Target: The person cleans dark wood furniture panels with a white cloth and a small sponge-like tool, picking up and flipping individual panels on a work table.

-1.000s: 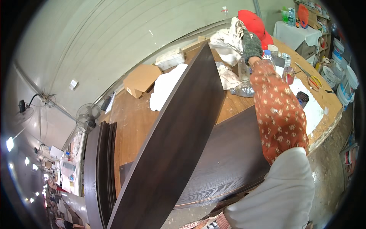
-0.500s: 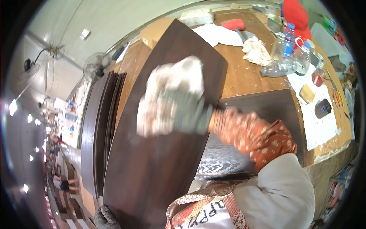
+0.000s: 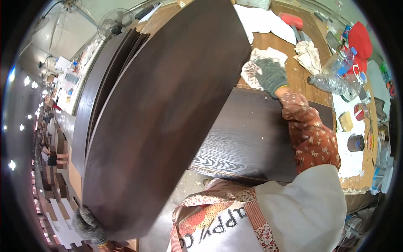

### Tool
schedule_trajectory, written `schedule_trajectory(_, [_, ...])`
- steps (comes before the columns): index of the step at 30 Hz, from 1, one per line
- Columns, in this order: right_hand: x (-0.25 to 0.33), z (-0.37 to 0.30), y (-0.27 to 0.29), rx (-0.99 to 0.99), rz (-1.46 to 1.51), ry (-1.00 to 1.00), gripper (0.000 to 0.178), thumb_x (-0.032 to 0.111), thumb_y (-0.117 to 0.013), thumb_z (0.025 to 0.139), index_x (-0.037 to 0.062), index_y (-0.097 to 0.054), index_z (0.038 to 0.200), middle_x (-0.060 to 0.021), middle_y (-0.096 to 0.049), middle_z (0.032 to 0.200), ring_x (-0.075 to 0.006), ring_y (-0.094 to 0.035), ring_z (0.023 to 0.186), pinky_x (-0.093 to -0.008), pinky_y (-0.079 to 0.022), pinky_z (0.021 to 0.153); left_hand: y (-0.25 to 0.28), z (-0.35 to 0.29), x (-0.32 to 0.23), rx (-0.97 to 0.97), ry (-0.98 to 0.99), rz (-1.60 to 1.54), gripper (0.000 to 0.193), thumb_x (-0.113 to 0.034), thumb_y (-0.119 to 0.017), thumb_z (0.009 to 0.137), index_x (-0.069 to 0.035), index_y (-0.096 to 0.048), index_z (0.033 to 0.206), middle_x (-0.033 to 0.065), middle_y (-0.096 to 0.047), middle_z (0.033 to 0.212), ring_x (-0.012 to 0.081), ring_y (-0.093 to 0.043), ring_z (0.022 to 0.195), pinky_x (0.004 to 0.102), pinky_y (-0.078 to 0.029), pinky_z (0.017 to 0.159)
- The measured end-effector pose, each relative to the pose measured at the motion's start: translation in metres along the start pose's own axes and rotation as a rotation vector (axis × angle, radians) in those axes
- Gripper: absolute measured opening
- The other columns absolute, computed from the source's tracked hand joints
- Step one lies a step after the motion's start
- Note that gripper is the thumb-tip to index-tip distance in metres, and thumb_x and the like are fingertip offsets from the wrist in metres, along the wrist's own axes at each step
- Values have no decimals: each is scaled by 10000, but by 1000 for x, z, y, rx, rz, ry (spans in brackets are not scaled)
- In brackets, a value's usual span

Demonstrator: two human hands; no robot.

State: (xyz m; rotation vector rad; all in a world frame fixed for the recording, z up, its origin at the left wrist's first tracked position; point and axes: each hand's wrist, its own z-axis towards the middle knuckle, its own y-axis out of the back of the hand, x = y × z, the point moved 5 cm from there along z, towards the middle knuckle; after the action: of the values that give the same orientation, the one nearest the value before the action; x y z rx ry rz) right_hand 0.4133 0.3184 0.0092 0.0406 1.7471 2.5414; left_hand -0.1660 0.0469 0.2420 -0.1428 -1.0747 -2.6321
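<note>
A long dark brown wooden board (image 3: 168, 113) with a curved edge is tilted across the middle of the view. My left hand (image 3: 89, 227), in a grey knit glove, is closed round its near left corner. In a dark grey-green glove, my right hand (image 3: 272, 75) grips a crumpled white rag (image 3: 251, 72) just past the board's far right edge. Under that arm lies a second dark board (image 3: 247, 134) with visible grain, flat on the wooden table (image 3: 302, 82).
Several dark boards (image 3: 98, 88) are stacked at the left. On the right stand plastic bottles (image 3: 329, 83), a dark cup (image 3: 356, 143), a yellow sponge (image 3: 346, 122) and a red cap (image 3: 359, 40). Another rag (image 3: 308, 56) and a white cloth (image 3: 266, 25) lie at the back.
My right hand has moved with the rag from the middle of the board to beyond its right edge. The board appears shifted and larger, and more of my left hand shows.
</note>
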Motion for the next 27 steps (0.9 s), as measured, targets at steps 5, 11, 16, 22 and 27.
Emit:
schedule_trajectory(5, [-44, -8, 108, -12, 716, -330, 661, 393, -671, 760, 16, -453, 1257, -169, -564, 1115, -274, -555, 1031, -366, -448, 852, 19, 18, 5, -71, -138, 50, 407, -401, -511, 893, -12, -625, 936, 111, -616, 807, 294, -584, 721, 379, -465, 678])
schedule_trajectory(11, [5, -87, 127, 161, 2724, -178, 423, 323, -460, 926, 62, -433, 1258, -125, -534, 1178, -287, -539, 1051, -428, -441, 918, 15, -66, -17, -93, -537, 377, 428, -454, -560, 845, -73, -565, 1040, 59, -626, 938, 269, -598, 856, 463, -433, 831])
schedule_trajectory(16, [29, -165, 117, -191, 2491, -362, 398, 273, -513, 904, 23, -463, 1210, -135, -527, 1184, -267, -518, 1081, -395, -443, 905, 5, -127, -56, 22, -480, 260, 256, -238, -576, 861, -73, -533, 1051, 72, -593, 906, 264, -590, 839, 455, -458, 783])
schedule_trajectory(22, [28, -201, 100, -183, 1207, -365, 261, 31, -661, 760, 33, -566, 1004, -143, -616, 1032, -296, -602, 967, -368, -472, 869, -20, -162, -74, 46, -465, 186, 261, -157, -598, 832, -61, -520, 1062, 60, -581, 948, 248, -573, 826, 425, -432, 715])
schedule_trajectory(27, [50, -204, 132, -377, 663, 167, 213, 183, -649, 836, 23, -588, 962, -139, -618, 1017, -253, -601, 974, -365, -461, 889, -26, -170, -44, 141, -225, 182, 431, -157, -667, 789, -43, -507, 1172, 124, -563, 1084, 275, -554, 998, 416, -429, 845])
